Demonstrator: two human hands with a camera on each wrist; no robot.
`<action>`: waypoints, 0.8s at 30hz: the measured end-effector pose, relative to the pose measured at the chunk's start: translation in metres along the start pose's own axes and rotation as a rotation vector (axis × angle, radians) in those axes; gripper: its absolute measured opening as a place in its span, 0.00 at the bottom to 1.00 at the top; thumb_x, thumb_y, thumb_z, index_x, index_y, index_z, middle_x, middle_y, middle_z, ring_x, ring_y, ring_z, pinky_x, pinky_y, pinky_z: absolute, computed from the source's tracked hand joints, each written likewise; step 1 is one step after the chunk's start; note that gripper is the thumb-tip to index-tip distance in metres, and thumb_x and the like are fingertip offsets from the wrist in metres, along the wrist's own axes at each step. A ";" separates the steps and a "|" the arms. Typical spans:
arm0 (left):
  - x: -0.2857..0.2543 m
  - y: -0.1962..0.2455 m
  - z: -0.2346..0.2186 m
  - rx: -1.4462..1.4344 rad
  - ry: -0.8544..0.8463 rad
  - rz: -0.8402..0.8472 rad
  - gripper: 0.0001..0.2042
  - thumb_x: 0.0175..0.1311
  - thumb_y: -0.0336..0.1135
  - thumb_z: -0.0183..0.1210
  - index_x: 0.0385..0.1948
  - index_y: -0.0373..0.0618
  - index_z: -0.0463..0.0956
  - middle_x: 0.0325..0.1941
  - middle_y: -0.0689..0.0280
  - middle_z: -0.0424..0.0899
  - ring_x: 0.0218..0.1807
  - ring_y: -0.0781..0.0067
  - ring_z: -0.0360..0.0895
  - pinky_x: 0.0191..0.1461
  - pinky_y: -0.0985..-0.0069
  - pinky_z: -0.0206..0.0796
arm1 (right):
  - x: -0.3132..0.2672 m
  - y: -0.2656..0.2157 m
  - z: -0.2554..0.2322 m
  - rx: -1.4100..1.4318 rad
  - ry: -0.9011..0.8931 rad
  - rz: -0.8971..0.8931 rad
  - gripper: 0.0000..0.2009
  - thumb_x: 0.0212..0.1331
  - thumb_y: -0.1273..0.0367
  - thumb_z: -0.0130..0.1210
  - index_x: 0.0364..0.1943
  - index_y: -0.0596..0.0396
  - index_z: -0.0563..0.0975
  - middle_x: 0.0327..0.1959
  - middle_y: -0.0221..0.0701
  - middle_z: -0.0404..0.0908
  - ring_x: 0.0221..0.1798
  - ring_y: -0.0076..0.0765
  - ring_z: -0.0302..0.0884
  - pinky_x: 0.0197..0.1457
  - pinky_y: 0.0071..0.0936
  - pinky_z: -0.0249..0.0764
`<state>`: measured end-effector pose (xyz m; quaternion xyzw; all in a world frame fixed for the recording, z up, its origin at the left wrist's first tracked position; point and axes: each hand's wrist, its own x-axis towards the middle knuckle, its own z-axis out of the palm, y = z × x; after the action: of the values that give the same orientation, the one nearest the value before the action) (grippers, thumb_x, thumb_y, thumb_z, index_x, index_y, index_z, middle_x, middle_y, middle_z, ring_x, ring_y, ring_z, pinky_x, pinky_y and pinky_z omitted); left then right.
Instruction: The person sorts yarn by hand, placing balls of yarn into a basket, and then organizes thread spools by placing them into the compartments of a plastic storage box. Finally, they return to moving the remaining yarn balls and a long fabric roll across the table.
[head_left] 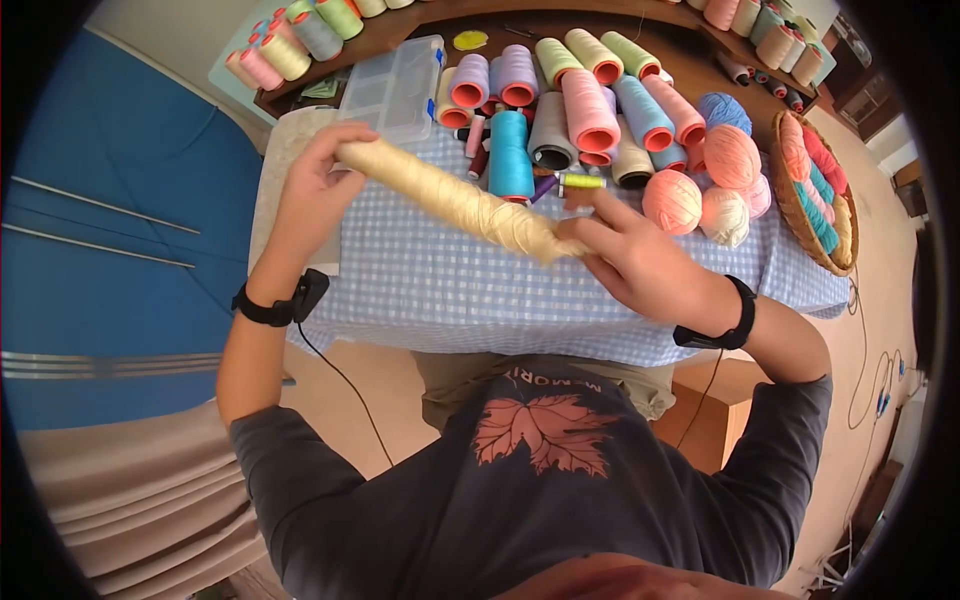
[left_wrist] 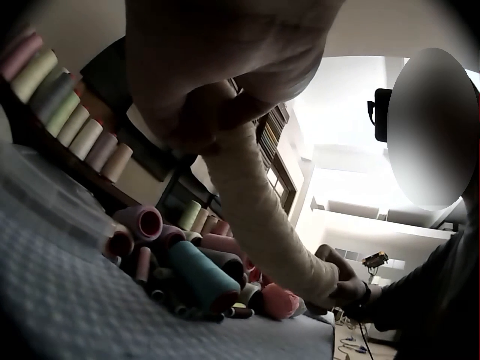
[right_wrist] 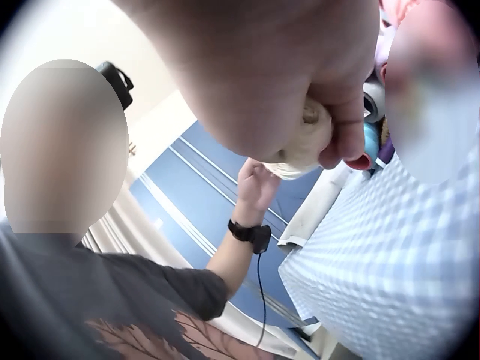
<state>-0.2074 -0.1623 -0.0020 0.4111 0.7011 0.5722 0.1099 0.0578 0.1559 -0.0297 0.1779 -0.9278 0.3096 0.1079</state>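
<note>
A long twisted skein of pale yellow yarn (head_left: 450, 203) stretches between my two hands above the checked cloth. My left hand (head_left: 322, 185) grips its far-left end, thumb and fingers curled round it. Lower down on the other side, my right hand (head_left: 645, 258) pinches the opposite end. In the left wrist view the skein (left_wrist: 259, 202) sags in a slight curve toward the right hand (left_wrist: 341, 281). The right wrist view shows the rolled end of the skein (right_wrist: 309, 139) between thumb and fingers, with the left hand (right_wrist: 257, 187) beyond.
A blue checked tablecloth (head_left: 400, 290) covers the table. Behind the skein stand a turquoise thread cone (head_left: 511, 155), several pastel cones (head_left: 590, 110) and yarn balls (head_left: 672, 202). A clear plastic box (head_left: 395, 90) lies at the back left. At the right edge sits a wicker basket (head_left: 790, 205) of yarn.
</note>
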 end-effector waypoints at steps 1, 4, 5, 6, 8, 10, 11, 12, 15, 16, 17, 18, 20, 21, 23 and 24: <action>-0.001 -0.004 0.001 0.242 -0.060 -0.034 0.20 0.64 0.21 0.61 0.58 0.41 0.82 0.70 0.60 0.80 0.65 0.67 0.80 0.61 0.71 0.73 | 0.001 0.002 0.002 0.001 0.002 0.002 0.19 0.64 0.80 0.63 0.58 0.58 0.77 0.66 0.46 0.75 0.56 0.54 0.83 0.55 0.49 0.81; -0.007 -0.017 0.010 0.554 -0.164 -0.039 0.21 0.61 0.25 0.69 0.58 0.42 0.83 0.69 0.61 0.80 0.68 0.64 0.78 0.68 0.66 0.71 | -0.001 0.005 0.003 -0.382 0.067 -0.043 0.17 0.59 0.78 0.66 0.54 0.57 0.81 0.66 0.45 0.76 0.66 0.56 0.78 0.65 0.50 0.79; -0.012 -0.018 0.015 0.621 -0.202 -0.016 0.22 0.59 0.27 0.73 0.58 0.42 0.83 0.67 0.60 0.81 0.68 0.62 0.78 0.71 0.63 0.70 | -0.005 0.004 0.000 -0.281 0.040 -0.052 0.18 0.57 0.76 0.68 0.52 0.57 0.82 0.66 0.44 0.76 0.69 0.56 0.75 0.68 0.50 0.77; -0.015 -0.014 0.020 0.620 -0.212 -0.005 0.22 0.59 0.27 0.73 0.58 0.42 0.83 0.67 0.60 0.81 0.68 0.62 0.78 0.71 0.63 0.70 | -0.009 0.003 -0.002 -0.183 0.017 -0.058 0.18 0.55 0.75 0.70 0.51 0.57 0.84 0.67 0.43 0.76 0.73 0.57 0.71 0.71 0.50 0.75; -0.013 -0.002 0.036 0.643 -0.268 0.046 0.24 0.56 0.30 0.79 0.55 0.41 0.84 0.62 0.58 0.81 0.67 0.56 0.78 0.70 0.62 0.71 | -0.021 0.006 -0.005 -0.168 0.006 -0.123 0.19 0.54 0.74 0.71 0.52 0.56 0.84 0.67 0.43 0.76 0.73 0.56 0.72 0.71 0.50 0.75; -0.010 0.008 0.050 0.683 -0.311 0.130 0.22 0.55 0.30 0.79 0.53 0.41 0.84 0.58 0.58 0.81 0.64 0.54 0.79 0.68 0.62 0.71 | -0.040 0.007 -0.011 -0.139 -0.014 -0.194 0.21 0.53 0.72 0.73 0.53 0.55 0.86 0.67 0.44 0.76 0.74 0.55 0.72 0.73 0.52 0.74; -0.008 0.012 0.056 0.739 -0.326 0.174 0.21 0.54 0.30 0.80 0.50 0.40 0.84 0.54 0.58 0.82 0.61 0.52 0.80 0.66 0.62 0.72 | -0.048 0.007 -0.020 -0.167 0.001 -0.155 0.21 0.53 0.72 0.73 0.53 0.55 0.86 0.67 0.44 0.76 0.74 0.55 0.72 0.73 0.52 0.74; -0.007 0.015 0.062 0.717 -0.352 0.210 0.21 0.54 0.30 0.80 0.50 0.40 0.84 0.54 0.58 0.82 0.61 0.52 0.80 0.66 0.62 0.72 | -0.056 0.008 -0.029 -0.161 0.008 -0.174 0.21 0.55 0.71 0.74 0.54 0.54 0.86 0.68 0.43 0.77 0.74 0.55 0.71 0.73 0.52 0.72; 0.003 0.027 0.082 0.645 -0.299 0.304 0.18 0.53 0.28 0.79 0.46 0.40 0.84 0.47 0.58 0.83 0.51 0.50 0.81 0.58 0.62 0.74 | -0.084 0.011 -0.075 -0.166 0.049 -0.122 0.20 0.57 0.69 0.73 0.55 0.54 0.86 0.69 0.41 0.78 0.74 0.56 0.73 0.75 0.53 0.67; 0.006 0.034 0.088 0.611 -0.302 0.387 0.17 0.52 0.27 0.79 0.43 0.40 0.85 0.44 0.58 0.83 0.49 0.51 0.81 0.54 0.62 0.74 | -0.096 0.014 -0.093 -0.192 0.171 -0.026 0.20 0.58 0.70 0.73 0.55 0.54 0.86 0.68 0.40 0.79 0.72 0.55 0.75 0.75 0.53 0.68; 0.013 0.041 0.094 0.581 -0.304 0.466 0.15 0.51 0.27 0.78 0.41 0.41 0.86 0.42 0.59 0.84 0.46 0.52 0.81 0.49 0.62 0.74 | -0.108 0.019 -0.109 -0.214 0.294 0.064 0.19 0.58 0.70 0.73 0.55 0.55 0.85 0.68 0.39 0.80 0.71 0.55 0.76 0.74 0.52 0.69; 0.021 0.049 0.102 0.573 -0.310 0.484 0.15 0.51 0.27 0.78 0.41 0.41 0.86 0.42 0.59 0.84 0.46 0.52 0.81 0.49 0.62 0.74 | -0.123 0.027 -0.119 -0.309 0.415 0.147 0.17 0.58 0.71 0.73 0.53 0.56 0.85 0.65 0.39 0.82 0.68 0.54 0.78 0.71 0.50 0.71; 0.035 0.068 0.125 0.554 -0.370 0.694 0.15 0.51 0.26 0.78 0.41 0.42 0.86 0.42 0.58 0.84 0.44 0.52 0.81 0.47 0.62 0.73 | -0.152 0.048 -0.141 -0.450 0.590 0.289 0.14 0.60 0.73 0.72 0.50 0.58 0.85 0.59 0.39 0.85 0.64 0.53 0.81 0.68 0.46 0.75; 0.043 0.079 0.137 0.552 -0.377 0.705 0.15 0.51 0.26 0.78 0.41 0.42 0.86 0.42 0.58 0.84 0.44 0.52 0.81 0.47 0.62 0.73 | -0.166 0.058 -0.153 -0.495 0.643 0.353 0.13 0.62 0.74 0.70 0.50 0.60 0.84 0.57 0.40 0.86 0.62 0.52 0.82 0.67 0.43 0.76; 0.062 0.099 0.167 0.464 -0.413 0.791 0.16 0.51 0.26 0.78 0.42 0.42 0.85 0.43 0.59 0.84 0.44 0.52 0.80 0.47 0.62 0.73 | -0.195 0.074 -0.175 -0.562 0.633 0.453 0.12 0.64 0.74 0.68 0.50 0.60 0.84 0.53 0.40 0.87 0.60 0.51 0.83 0.66 0.42 0.77; 0.071 0.105 0.184 0.462 -0.420 0.792 0.16 0.51 0.26 0.78 0.42 0.42 0.85 0.43 0.59 0.84 0.44 0.52 0.80 0.47 0.62 0.73 | -0.208 0.082 -0.182 -0.582 0.627 0.540 0.12 0.65 0.73 0.68 0.51 0.60 0.84 0.53 0.41 0.87 0.59 0.53 0.83 0.65 0.42 0.77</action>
<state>-0.0909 0.0193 0.0550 0.7655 0.5622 0.3048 -0.0707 0.2320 0.3834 0.0051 -0.2076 -0.9115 0.0937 0.3425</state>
